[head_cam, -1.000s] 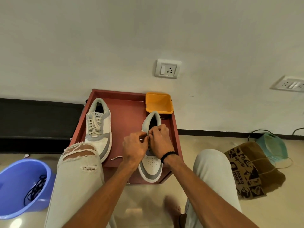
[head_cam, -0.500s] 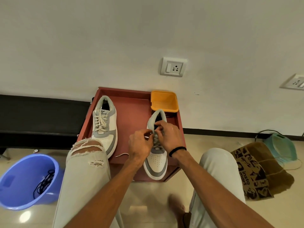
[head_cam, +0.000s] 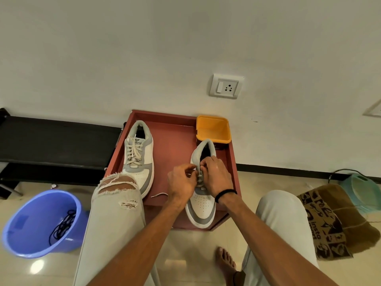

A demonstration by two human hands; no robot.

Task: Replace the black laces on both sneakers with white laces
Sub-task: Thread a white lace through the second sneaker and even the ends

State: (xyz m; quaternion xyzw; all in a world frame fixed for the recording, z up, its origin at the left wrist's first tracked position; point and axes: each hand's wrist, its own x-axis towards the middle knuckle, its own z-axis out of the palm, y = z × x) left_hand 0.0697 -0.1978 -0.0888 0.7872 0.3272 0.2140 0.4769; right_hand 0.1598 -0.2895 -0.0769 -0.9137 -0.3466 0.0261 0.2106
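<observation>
This looks like a room in a home. A plain pale wall carries a switch-and-socket plate above a dark skirting strip, and the floor is glossy cream tile. A blue plastic bucket, a printed brown paper bag and a bare foot suit domestic surroundings.

Colours in the shoe-lacing scene

Red-brown tray. Two white-and-grey sneakers: left sneaker with white laces, right sneaker with perforated white toe, grey band. Orange-yellow box. Blue-violet bucket holding black laces. Brown paper bag, black print. Teal bin. Pale grey ripped jeans. Black wristband. White wall socket.
</observation>
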